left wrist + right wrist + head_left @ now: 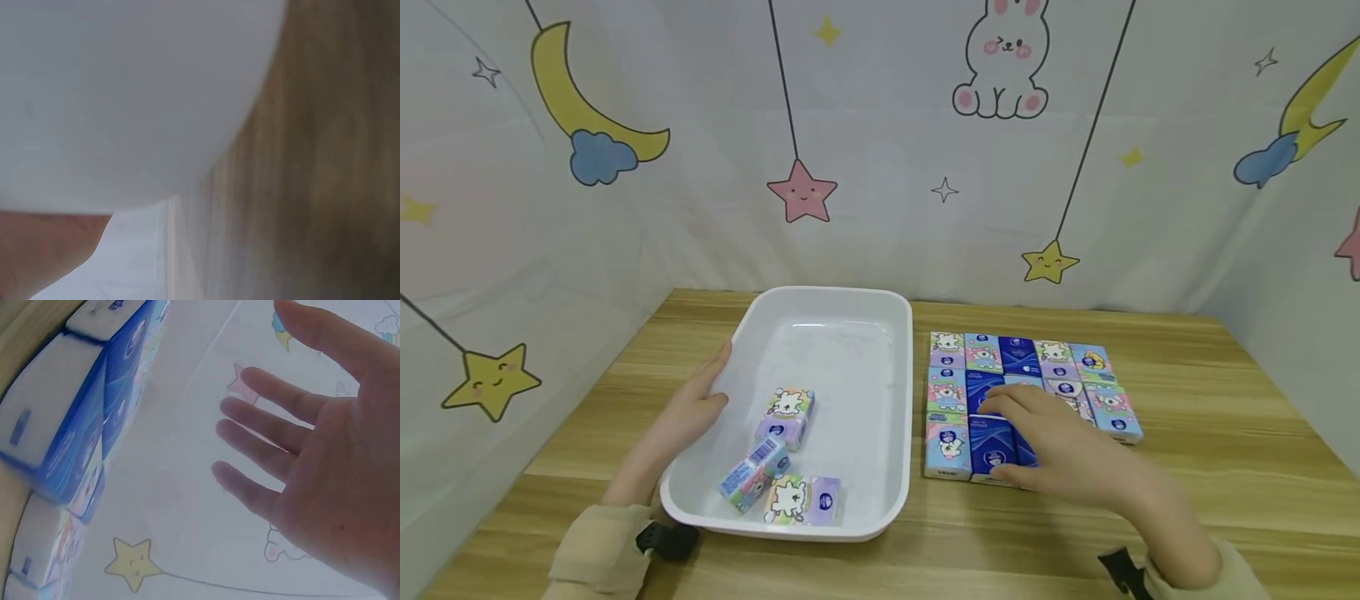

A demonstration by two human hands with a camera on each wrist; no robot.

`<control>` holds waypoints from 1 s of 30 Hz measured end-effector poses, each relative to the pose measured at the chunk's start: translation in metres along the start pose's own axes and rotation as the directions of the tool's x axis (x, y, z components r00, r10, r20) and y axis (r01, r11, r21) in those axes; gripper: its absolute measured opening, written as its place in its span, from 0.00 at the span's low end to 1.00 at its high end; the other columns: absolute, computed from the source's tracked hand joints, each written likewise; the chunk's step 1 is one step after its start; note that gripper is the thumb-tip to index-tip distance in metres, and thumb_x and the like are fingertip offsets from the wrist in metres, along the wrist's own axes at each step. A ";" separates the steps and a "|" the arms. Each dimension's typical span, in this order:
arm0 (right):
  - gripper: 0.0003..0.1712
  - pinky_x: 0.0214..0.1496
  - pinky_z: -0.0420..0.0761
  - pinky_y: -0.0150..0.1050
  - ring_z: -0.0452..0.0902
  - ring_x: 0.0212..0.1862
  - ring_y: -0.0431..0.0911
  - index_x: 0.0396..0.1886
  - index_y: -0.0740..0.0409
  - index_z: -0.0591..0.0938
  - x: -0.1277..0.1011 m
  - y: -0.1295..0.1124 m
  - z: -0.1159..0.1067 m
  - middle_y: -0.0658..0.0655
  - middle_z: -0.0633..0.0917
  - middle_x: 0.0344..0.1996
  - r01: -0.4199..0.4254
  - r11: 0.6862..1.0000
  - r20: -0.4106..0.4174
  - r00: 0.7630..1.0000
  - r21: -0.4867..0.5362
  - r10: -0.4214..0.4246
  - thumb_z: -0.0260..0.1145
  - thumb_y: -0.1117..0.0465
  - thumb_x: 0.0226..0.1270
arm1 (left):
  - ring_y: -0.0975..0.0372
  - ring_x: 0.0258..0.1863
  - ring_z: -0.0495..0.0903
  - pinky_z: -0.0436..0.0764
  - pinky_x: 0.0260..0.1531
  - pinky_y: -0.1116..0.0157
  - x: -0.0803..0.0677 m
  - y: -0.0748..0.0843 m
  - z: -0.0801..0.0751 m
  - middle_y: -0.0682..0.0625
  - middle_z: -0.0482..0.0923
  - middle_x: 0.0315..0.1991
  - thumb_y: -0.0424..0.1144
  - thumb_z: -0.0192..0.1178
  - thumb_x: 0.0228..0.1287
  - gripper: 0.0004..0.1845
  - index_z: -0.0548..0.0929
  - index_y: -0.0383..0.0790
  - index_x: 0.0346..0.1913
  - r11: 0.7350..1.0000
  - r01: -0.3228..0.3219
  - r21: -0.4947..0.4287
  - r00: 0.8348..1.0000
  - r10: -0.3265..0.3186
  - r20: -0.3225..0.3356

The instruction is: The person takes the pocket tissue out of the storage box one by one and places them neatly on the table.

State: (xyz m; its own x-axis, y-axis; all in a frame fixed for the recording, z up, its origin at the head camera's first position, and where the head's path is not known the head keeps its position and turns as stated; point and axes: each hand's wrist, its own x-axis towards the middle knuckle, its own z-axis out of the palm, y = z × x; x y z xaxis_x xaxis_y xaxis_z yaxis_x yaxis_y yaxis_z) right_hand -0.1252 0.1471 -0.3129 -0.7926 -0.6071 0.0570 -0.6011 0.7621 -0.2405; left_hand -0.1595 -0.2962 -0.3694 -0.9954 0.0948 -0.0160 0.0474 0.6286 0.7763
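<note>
My left hand holds the left rim of a white plastic tray, the thumb over the edge and the fingers along the outer wall. In the left wrist view the tray's wall covers most of the hand. Inside the tray's near half lie three small tissue packs: a purple one, a tilted blue one and another purple one. My right hand hovers over a block of tissue packs, fingers spread and loosely bent, holding nothing. It hides some dark blue packs.
Pastel and dark blue packs lie side by side in rows on the wooden table, right of the tray. A white cloth printed with stars, moons and a rabbit hangs behind the table and along its sides.
</note>
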 end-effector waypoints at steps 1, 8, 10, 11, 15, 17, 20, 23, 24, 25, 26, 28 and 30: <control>0.34 0.69 0.70 0.56 0.67 0.68 0.52 0.63 0.50 0.73 0.001 -0.002 0.000 0.51 0.74 0.64 0.013 1.000 -0.006 1.000 0.004 -0.013 0.69 0.44 0.57 | 0.32 0.72 0.45 0.61 0.63 0.35 0.000 0.000 0.000 0.34 0.35 0.77 0.24 0.41 0.62 0.40 0.40 0.39 0.76 1.000 0.002 -0.001 1.000 -0.002 0.001; 0.30 0.69 0.71 0.52 0.66 0.69 0.49 0.61 0.45 0.74 0.008 -0.016 0.003 0.48 0.72 0.67 0.093 0.996 -0.040 0.995 0.005 -0.093 0.67 0.44 0.60 | 0.32 0.71 0.48 0.65 0.60 0.35 -0.001 0.001 0.000 0.34 0.35 0.77 0.25 0.41 0.63 0.40 0.39 0.41 0.76 1.000 0.017 -0.002 1.000 -0.017 0.005; 0.30 0.69 0.71 0.51 0.66 0.69 0.48 0.62 0.45 0.73 0.011 -0.021 0.004 0.48 0.72 0.66 0.115 0.993 -0.039 0.993 0.005 -0.115 0.66 0.45 0.61 | 0.31 0.71 0.48 0.65 0.60 0.35 -0.001 0.002 0.000 0.34 0.35 0.77 0.25 0.41 0.63 0.40 0.39 0.40 0.76 1.000 0.017 0.000 1.000 -0.017 0.004; 0.30 0.70 0.71 0.50 0.66 0.69 0.47 0.62 0.45 0.73 0.012 -0.023 0.005 0.47 0.72 0.66 0.125 0.992 -0.039 0.991 0.006 -0.125 0.66 0.44 0.61 | 0.31 0.71 0.48 0.66 0.60 0.35 -0.001 0.002 0.000 0.33 0.35 0.77 0.24 0.41 0.63 0.40 0.39 0.40 0.76 1.000 0.015 0.002 1.000 -0.015 0.004; 0.29 0.70 0.71 0.48 0.66 0.68 0.46 0.62 0.46 0.73 0.018 -0.031 0.007 0.45 0.72 0.65 0.193 0.981 -0.056 0.980 0.016 -0.192 0.65 0.46 0.62 | 0.31 0.71 0.48 0.66 0.60 0.35 -0.001 0.002 0.000 0.33 0.35 0.77 0.24 0.41 0.63 0.40 0.40 0.39 0.76 1.000 0.009 0.006 1.000 -0.009 0.002; 0.29 0.71 0.70 0.48 0.66 0.69 0.45 0.63 0.46 0.73 0.021 -0.036 0.009 0.46 0.72 0.65 0.213 0.977 -0.052 0.976 0.031 -0.211 0.65 0.46 0.63 | 0.31 0.71 0.47 0.64 0.61 0.35 -0.001 0.001 0.000 0.32 0.36 0.76 0.24 0.41 0.62 0.40 0.40 0.38 0.76 1.000 0.001 0.010 1.000 -0.001 -0.003; 0.28 0.71 0.69 0.50 0.65 0.70 0.46 0.64 0.46 0.72 0.027 -0.043 0.011 0.48 0.72 0.66 0.226 0.972 -0.030 0.974 0.061 -0.225 0.63 0.47 0.65 | 0.31 0.71 0.46 0.62 0.62 0.34 -0.001 0.000 0.000 0.31 0.37 0.76 0.24 0.42 0.61 0.40 0.41 0.36 0.76 1.000 -0.009 0.017 1.000 0.010 -0.010; 0.29 0.72 0.68 0.49 0.64 0.70 0.46 0.64 0.45 0.71 0.033 -0.050 0.014 0.47 0.72 0.66 0.224 0.972 0.000 0.974 0.077 -0.224 0.63 0.46 0.65 | 0.31 0.71 0.46 0.62 0.62 0.34 -0.002 0.000 0.000 0.30 0.37 0.76 0.24 0.42 0.61 0.40 0.41 0.36 0.76 1.000 -0.010 0.016 1.000 0.010 -0.010; 0.29 0.72 0.68 0.48 0.64 0.70 0.45 0.64 0.45 0.72 0.035 -0.052 0.015 0.47 0.73 0.66 0.227 0.971 0.005 0.974 0.078 -0.228 0.63 0.46 0.65 | 0.31 0.71 0.46 0.63 0.62 0.34 -0.001 0.000 0.000 0.31 0.37 0.76 0.24 0.42 0.61 0.40 0.41 0.36 0.76 1.000 -0.008 0.015 1.000 0.008 -0.010; 0.29 0.72 0.69 0.47 0.65 0.70 0.44 0.64 0.44 0.72 0.038 -0.054 0.017 0.46 0.73 0.65 0.225 0.971 0.009 0.974 0.080 -0.227 0.63 0.45 0.65 | 0.31 0.71 0.47 0.63 0.62 0.34 -0.001 0.001 0.000 0.31 0.37 0.76 0.24 0.42 0.61 0.40 0.40 0.37 0.76 1.000 -0.005 0.014 1.000 0.005 -0.008; 0.29 0.72 0.69 0.45 0.65 0.70 0.43 0.64 0.43 0.72 0.040 -0.056 0.018 0.45 0.73 0.65 0.223 0.971 0.017 0.974 0.083 -0.225 0.63 0.45 0.65 | 0.31 0.71 0.47 0.64 0.61 0.35 -0.001 0.001 0.000 0.31 0.36 0.76 0.24 0.42 0.62 0.40 0.40 0.38 0.76 1.000 0.000 0.014 1.000 0.000 -0.008; 0.28 0.71 0.70 0.43 0.66 0.68 0.41 0.64 0.43 0.72 0.044 -0.060 0.020 0.44 0.73 0.64 0.230 0.969 0.025 0.972 0.094 -0.233 0.63 0.46 0.65 | 0.31 0.71 0.47 0.65 0.61 0.35 -0.001 0.001 0.000 0.32 0.36 0.76 0.24 0.41 0.62 0.40 0.40 0.39 0.76 1.000 0.009 0.010 1.000 -0.009 -0.004; 0.27 0.70 0.72 0.42 0.67 0.67 0.40 0.64 0.43 0.72 0.049 -0.063 0.024 0.43 0.74 0.63 0.242 0.965 0.030 0.969 0.104 -0.246 0.62 0.47 0.66 | 0.31 0.71 0.47 0.65 0.61 0.35 -0.001 0.001 0.000 0.33 0.36 0.77 0.24 0.41 0.63 0.40 0.39 0.40 0.76 1.000 0.015 0.011 1.000 -0.015 -0.002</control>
State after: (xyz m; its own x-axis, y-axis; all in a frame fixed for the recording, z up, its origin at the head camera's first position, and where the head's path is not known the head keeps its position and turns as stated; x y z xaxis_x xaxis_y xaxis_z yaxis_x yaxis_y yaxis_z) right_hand -0.1240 0.0639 -0.3179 -0.6169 -0.7824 0.0850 -0.7607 0.5652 -0.3191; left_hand -0.1588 -0.2952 -0.3688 -0.9962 0.0834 -0.0265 0.0330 0.6385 0.7689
